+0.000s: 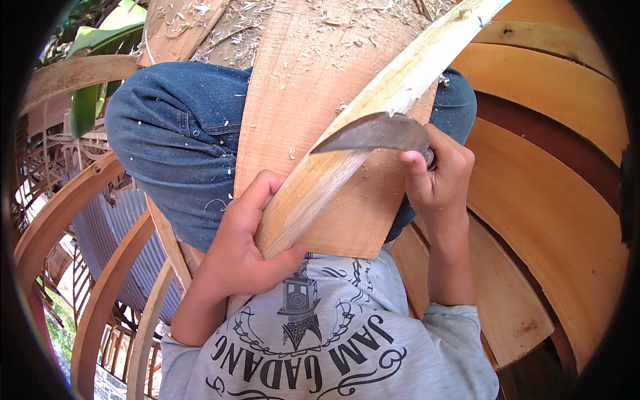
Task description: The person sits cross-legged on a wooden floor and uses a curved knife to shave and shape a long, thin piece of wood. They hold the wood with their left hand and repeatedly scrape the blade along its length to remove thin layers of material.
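Observation:
A long pale wooden pole, stripped of bark, slants from my lap up to the far right. My left hand is wrapped round its near end, thumb on one side and fingers on the other. In my right hand is a curved, broad-bladed knife, its handle mostly hidden in the fist. The blade lies across the pole around its middle, tip pointing left. Beneath the pole, a wide flat board rests between my knees, its near edge against my shirt.
Wood shavings are scattered over the board and beyond it. Curved wooden planks form a wall on the right. On the left stand bent wooden ribs, with a corrugated sheet and a green leaf behind them.

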Demonstrator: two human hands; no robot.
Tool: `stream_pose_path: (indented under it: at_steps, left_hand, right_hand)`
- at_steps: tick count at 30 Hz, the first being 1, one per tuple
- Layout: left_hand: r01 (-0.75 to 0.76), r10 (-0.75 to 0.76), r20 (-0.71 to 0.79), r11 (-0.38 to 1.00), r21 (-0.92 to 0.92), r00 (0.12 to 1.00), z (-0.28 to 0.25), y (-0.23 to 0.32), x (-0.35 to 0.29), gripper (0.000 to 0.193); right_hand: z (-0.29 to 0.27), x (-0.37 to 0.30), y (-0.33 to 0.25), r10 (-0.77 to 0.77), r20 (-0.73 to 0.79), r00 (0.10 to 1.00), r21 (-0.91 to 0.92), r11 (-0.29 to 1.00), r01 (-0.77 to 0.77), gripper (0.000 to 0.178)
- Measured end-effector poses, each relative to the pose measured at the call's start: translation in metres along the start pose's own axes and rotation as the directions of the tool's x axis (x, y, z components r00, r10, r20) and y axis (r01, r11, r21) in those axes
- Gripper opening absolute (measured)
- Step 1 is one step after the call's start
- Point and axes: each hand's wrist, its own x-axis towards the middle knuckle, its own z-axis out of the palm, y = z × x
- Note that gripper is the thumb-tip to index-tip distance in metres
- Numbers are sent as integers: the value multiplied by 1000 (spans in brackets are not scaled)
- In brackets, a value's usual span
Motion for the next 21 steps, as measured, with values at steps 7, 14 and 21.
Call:
stream_pose_path:
  at_steps: [7, 14, 21]
  left_hand:
    - [7, -5, 73, 1000, -29, 997, -4, -6, 7, 46]
    - [38, -34, 87, 998, -50, 996, -5, -8, 4, 47]
    - [77, -58, 114, 984, -162, 992, -5, -4, 7, 48]
  right_hand:
    - [-16, 7, 1, 325, 175, 929, 221, 907, -359, 42]
    - [0, 0, -10, 138, 36, 990, 204, 968, -143, 39]
    - [-9, -5, -10, -166, 185, 969, 14, 986, 167, 38]
